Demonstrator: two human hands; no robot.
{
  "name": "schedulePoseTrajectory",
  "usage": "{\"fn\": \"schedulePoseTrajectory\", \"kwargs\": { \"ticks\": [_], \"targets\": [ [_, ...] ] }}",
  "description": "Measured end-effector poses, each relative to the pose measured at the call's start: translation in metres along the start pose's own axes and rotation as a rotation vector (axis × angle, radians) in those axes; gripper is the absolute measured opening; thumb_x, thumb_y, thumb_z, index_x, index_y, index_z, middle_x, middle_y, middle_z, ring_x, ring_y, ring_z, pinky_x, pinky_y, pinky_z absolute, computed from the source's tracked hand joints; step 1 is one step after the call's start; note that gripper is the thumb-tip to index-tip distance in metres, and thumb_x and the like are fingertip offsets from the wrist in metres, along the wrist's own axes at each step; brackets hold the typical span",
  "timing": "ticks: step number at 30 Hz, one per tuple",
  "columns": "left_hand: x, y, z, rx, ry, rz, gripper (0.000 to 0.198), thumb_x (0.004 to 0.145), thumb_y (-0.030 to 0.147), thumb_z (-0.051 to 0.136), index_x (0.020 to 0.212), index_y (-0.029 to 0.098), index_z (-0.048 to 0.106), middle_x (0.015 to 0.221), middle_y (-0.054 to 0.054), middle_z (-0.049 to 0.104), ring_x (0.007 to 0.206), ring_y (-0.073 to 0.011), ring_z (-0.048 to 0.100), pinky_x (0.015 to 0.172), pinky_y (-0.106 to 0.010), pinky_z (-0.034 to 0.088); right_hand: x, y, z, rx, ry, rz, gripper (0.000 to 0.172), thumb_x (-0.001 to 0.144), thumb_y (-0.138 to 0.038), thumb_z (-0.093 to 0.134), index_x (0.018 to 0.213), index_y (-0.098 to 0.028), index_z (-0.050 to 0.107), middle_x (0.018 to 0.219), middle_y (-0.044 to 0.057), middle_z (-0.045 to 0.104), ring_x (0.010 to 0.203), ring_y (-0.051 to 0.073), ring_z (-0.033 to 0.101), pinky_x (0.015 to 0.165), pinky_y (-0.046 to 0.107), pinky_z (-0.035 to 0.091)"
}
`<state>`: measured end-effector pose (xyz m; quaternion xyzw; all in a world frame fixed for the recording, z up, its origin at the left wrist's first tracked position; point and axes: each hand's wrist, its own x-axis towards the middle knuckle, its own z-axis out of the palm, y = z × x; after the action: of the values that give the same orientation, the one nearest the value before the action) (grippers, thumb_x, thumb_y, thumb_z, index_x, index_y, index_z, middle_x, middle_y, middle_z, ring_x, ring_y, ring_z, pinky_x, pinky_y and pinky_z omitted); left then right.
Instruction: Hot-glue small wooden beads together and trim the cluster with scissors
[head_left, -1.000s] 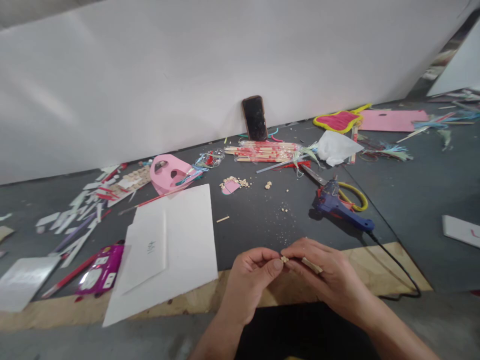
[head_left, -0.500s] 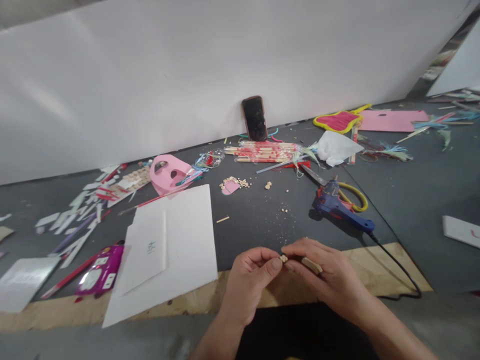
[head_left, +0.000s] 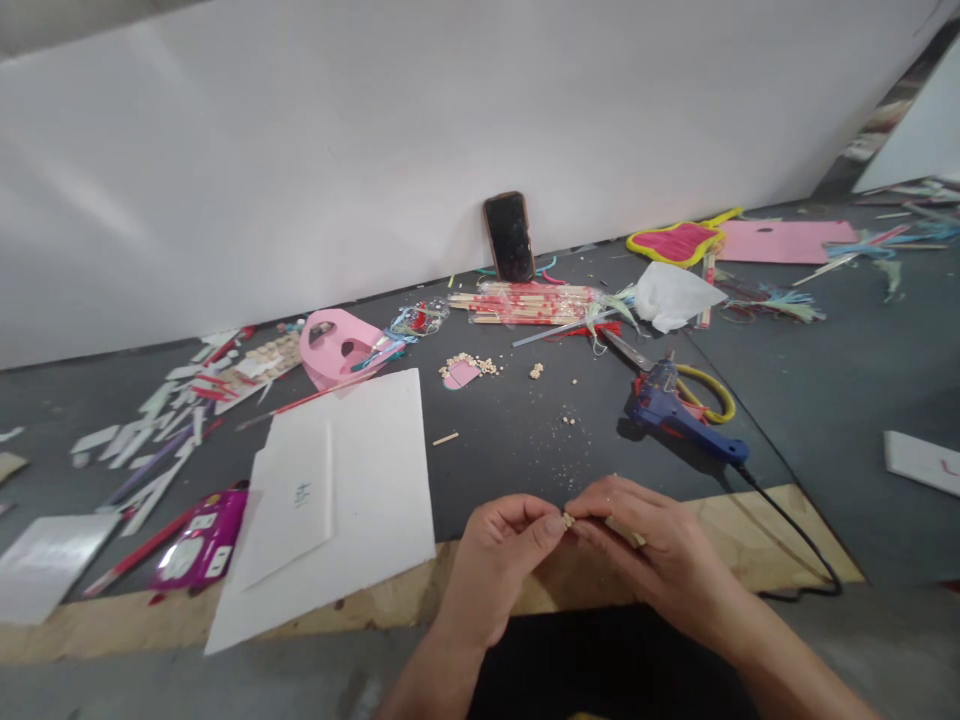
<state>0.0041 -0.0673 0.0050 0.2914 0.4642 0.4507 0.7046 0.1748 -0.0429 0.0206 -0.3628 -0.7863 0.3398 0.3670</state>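
Note:
My left hand (head_left: 514, 560) pinches a small cluster of pale wooden bits (head_left: 568, 521) between thumb and forefinger, above the front edge of the table. My right hand (head_left: 645, 535) meets it there, its fingertips against the cluster's right side. Tucked in the right fingers is a small tan strip (head_left: 637, 538), mostly hidden; its material cannot be made out. Beyond the hands lie loose pale bits (head_left: 568, 421) and fine crumbs. Farther back, a similar cluster (head_left: 536, 371) sits near a heap of bits (head_left: 471, 362) around a pink rounded piece (head_left: 461, 375).
To the right a blue glue gun (head_left: 686, 420) rests on yellow-handled scissors (head_left: 712, 390), its black cord trailing forward. White board (head_left: 382, 480) and a purple pack (head_left: 202, 535) lie left. Wrapped sticks (head_left: 532, 303) and a leaning phone (head_left: 509, 236) stand at the back.
My right fingers have shifted slightly and now cover more of the tan strip. The cluster has turned or moved a little; my left hand stays nearly still.

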Motion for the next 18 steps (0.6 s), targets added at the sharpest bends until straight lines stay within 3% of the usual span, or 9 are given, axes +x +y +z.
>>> {"fn": "schedulePoseTrajectory", "kwargs": {
  "ticks": [18],
  "targets": [
    [0.0019, 0.0004, 0.0001, 0.01, -0.008, -0.02, 0.019, 0.074, 0.031, 0.074, 0.07, 0.013, 0.07, 0.066, 0.0, 0.066, 0.063, -0.0084, 0.053, 0.066, -0.021, 0.04, -0.0002, -0.0017, -0.0003, -0.011, 0.0, -0.019, 0.016, 0.088, -0.013, 0.054, 0.096, -0.022, 0.064, 0.084, 0.002, 0.068, 0.077, 0.012, 0.063, 0.068, 0.02, 0.051]
  ]
}}
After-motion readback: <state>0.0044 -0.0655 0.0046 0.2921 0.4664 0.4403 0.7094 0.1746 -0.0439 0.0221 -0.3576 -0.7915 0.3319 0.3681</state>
